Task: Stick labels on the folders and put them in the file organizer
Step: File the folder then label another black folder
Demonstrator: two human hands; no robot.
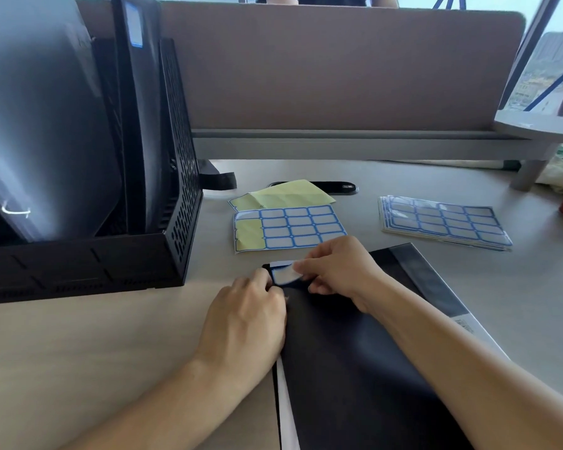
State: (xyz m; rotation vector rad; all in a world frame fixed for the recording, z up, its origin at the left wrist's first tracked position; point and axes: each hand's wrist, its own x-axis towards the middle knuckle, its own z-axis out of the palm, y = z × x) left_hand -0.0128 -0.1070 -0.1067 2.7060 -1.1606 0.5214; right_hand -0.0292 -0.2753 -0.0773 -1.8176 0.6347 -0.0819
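Now, right hand (pixel 338 274): we pinch the label (pixel 285 275) at the folder (pixel 354 352) corner.
Our left hand (pixel 247 316): grips the folder's edge.
Risk: a crooked, creased label — if the folder slides.

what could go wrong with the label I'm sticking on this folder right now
The label sits at the far corner of the folder, one end lifted in the pinch of the right hand: it may crease or go on crooked. The left hand holds only that corner's edge, so the folder might slide.
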